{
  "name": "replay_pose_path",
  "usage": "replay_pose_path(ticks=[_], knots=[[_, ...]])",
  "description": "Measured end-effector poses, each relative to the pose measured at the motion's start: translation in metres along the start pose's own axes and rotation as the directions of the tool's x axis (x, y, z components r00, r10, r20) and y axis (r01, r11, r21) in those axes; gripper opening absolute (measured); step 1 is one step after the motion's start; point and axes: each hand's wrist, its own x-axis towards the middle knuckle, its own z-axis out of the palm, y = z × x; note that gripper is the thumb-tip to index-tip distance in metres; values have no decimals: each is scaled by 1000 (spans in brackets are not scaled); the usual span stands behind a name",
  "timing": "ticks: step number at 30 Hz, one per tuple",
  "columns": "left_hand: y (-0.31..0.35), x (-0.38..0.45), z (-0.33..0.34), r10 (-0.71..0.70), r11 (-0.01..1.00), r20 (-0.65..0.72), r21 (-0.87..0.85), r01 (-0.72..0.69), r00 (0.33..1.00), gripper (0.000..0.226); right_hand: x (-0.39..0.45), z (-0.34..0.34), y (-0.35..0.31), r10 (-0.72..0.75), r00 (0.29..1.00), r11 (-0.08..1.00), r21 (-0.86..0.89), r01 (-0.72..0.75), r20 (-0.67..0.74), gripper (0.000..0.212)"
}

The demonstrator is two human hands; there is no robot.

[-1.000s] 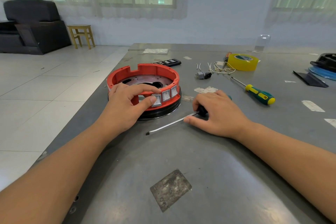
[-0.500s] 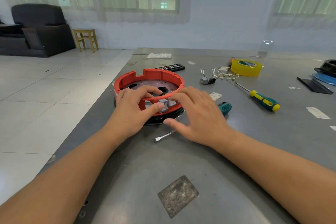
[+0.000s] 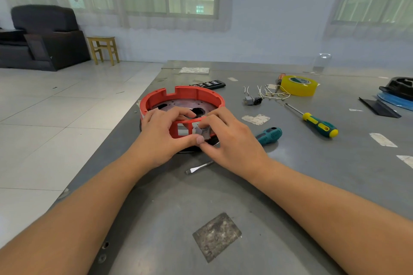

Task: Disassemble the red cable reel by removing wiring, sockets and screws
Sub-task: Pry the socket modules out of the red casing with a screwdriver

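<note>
1. Red cable reel [image 3: 183, 96] sits on the steel table [image 3: 290, 185], wiring [image 3: 271, 94] already out.
2. Left hand [image 3: 161, 138] grips its rim.
3. Right hand [image 3: 230, 138] pinches a grey socket [image 3: 202, 130]; more seem left.

Yellow tape roll [image 3: 298, 85], wooden stool [image 3: 103, 49] and dark armchair [image 3: 42, 35] surround the metal table [image 3: 223, 196].

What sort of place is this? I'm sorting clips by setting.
Probably a makeshift workshop room: a metal table carrying screwdrivers and yellow tape, with an armchair and wooden stool on tiled floor.
</note>
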Motion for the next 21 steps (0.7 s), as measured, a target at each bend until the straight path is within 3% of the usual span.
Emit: replay_pose_path(ticks=[6,9,11,15,21], knots=[[1,-1,3,-33,998,-10,49,34,999,41,-10,-35,27,225,972,971,104,-217,-71,27],[10,2,14,13,985,-113,172,6,993,42,3,-46,56,509,860,852,162,-498,-33,28],[14,3,23,6,973,-174,229,35,985,52,15,-46,81,589,806,801,91,-591,58,30],[12,4,36,47,935,-275,351,55,960,43,50,-35,127,607,770,792,-75,-606,195,33],[7,6,39,54,907,-279,416,70,959,45,94,10,174,566,738,824,-216,-524,368,43]])
